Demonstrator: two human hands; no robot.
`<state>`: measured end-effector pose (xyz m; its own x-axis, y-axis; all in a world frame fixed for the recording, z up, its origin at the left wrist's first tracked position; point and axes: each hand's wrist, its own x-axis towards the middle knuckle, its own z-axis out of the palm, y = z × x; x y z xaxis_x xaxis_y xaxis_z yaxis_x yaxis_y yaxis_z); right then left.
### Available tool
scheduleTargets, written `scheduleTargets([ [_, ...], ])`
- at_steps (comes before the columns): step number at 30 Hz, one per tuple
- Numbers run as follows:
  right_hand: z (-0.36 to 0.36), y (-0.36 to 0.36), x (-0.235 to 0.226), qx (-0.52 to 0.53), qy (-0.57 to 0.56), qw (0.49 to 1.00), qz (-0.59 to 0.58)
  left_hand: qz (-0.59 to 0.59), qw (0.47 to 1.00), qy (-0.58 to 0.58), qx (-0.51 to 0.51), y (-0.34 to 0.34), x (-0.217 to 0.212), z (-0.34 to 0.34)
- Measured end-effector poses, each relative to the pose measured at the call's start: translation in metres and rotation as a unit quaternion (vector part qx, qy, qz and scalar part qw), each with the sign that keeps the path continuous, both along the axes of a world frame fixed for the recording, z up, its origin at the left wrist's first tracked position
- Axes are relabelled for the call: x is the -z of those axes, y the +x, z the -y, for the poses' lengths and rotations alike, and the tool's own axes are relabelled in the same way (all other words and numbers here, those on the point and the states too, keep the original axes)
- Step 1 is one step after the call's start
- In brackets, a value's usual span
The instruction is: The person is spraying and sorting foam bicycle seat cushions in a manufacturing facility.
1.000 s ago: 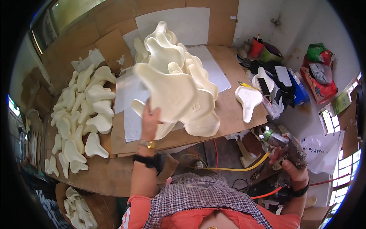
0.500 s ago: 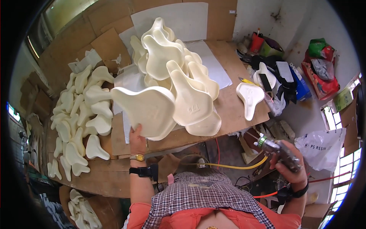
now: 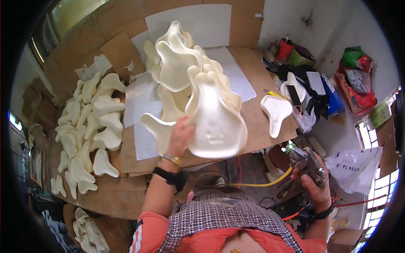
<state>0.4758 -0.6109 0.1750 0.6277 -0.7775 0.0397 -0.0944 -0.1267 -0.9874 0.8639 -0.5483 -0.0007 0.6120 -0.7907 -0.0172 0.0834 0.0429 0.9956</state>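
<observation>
A cream, bicycle-saddle-shaped shell (image 3: 217,122) stands at the front of the stack, nose up, its hollow face shining toward me. My left hand (image 3: 181,134) grips its left edge, fingers partly hidden behind it. Just left of that hand, another saddle shell (image 3: 159,130) lies with its nose to the left. Behind them, more cream saddle shells (image 3: 179,63) are piled up. At the right, beyond the table's front edge, my right hand (image 3: 316,189) is wrapped round a metal spray gun (image 3: 310,165) with a green ring at its front. The gun is apart from the shells.
A heap of cream saddle pieces (image 3: 84,126) covers the table's left side. One saddle shell (image 3: 275,113) lies at the right near a yellow cutter (image 3: 273,92). A yellow hose (image 3: 265,183) curves below the edge. A white plastic bag (image 3: 352,168) stands at right.
My left hand has moved right and up, from a shell tilted at the left to the front shell. That front shell now faces me more squarely. The spray gun has shifted slightly.
</observation>
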Motion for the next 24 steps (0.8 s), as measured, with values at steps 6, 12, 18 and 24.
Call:
scheduleTargets([
  [6,0.001,0.004,-0.005,-0.010,0.015,1.000,0.023,-0.140,0.868,-0.405,-0.250,0.159,-0.105,-0.081],
  [12,0.008,0.025,0.018,-0.047,0.043,0.998,0.006,-0.223,0.892,-0.370,-0.135,0.122,-0.008,-0.096],
  [18,0.002,0.089,0.079,-0.203,-0.002,0.975,-0.089,-0.067,0.978,-0.086,-0.176,0.035,0.089,-0.053],
  [24,0.008,0.114,0.083,-0.243,-0.025,0.965,-0.091,0.032,0.983,-0.015,-0.180,0.055,0.068,-0.062],
])
